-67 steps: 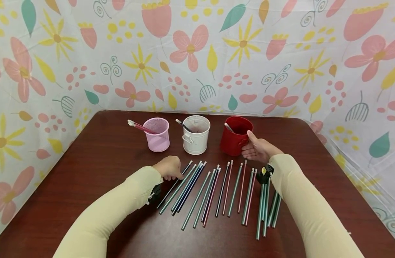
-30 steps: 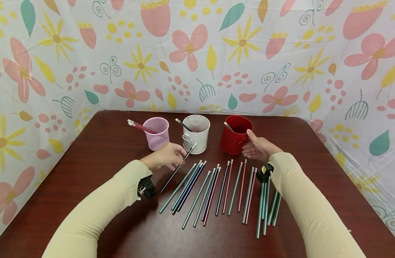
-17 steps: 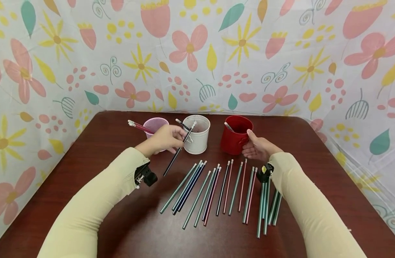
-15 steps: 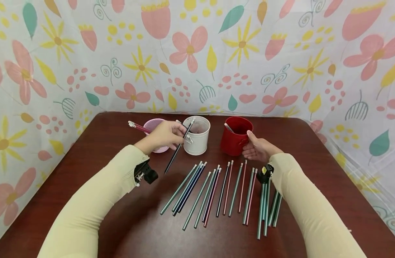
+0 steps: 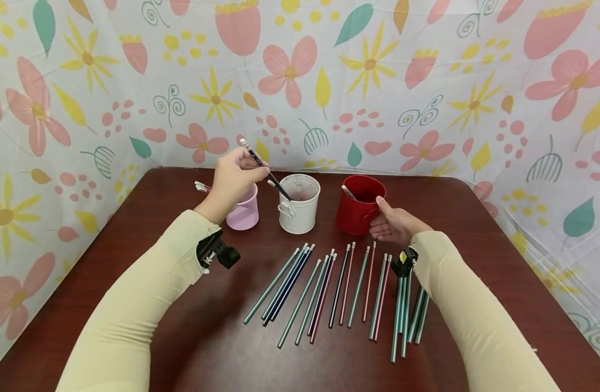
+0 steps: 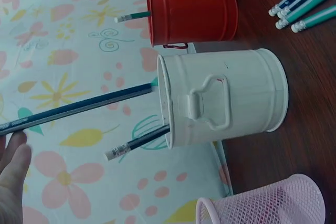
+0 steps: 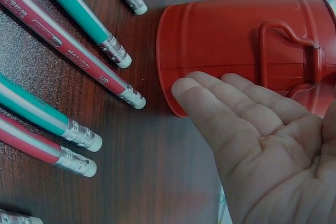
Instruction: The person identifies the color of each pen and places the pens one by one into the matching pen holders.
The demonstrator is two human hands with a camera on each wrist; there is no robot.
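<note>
My left hand (image 5: 228,175) pinches a dark pencil (image 5: 251,152) between thumb and fingers, eraser end up. Its lower end slants into the mouth of the white metal bucket (image 5: 300,216). The left wrist view shows this pencil (image 6: 79,109) at the rim of the white bucket (image 6: 247,77), above another dark pencil (image 6: 137,143) leaning inside. At right, my right hand (image 5: 395,223) rests against the red bucket (image 5: 350,216), thumb near its rim. In the right wrist view the fingers (image 7: 241,100) lie nearly straight along the bucket's side, below its handle.
Left of the white bucket stands a pink mesh cup (image 5: 243,218) holding several red pencils (image 5: 201,187), partly behind my left hand. One pencil (image 5: 348,191) leans in the red bucket. Several green, blue and red pencils (image 5: 292,305) lie in a row on the brown table (image 5: 207,332).
My left hand has picked the dark pencil off the table, lifted it and turned it eraser up, lower end now in the white bucket's mouth. My right hand stays at the red bucket.
</note>
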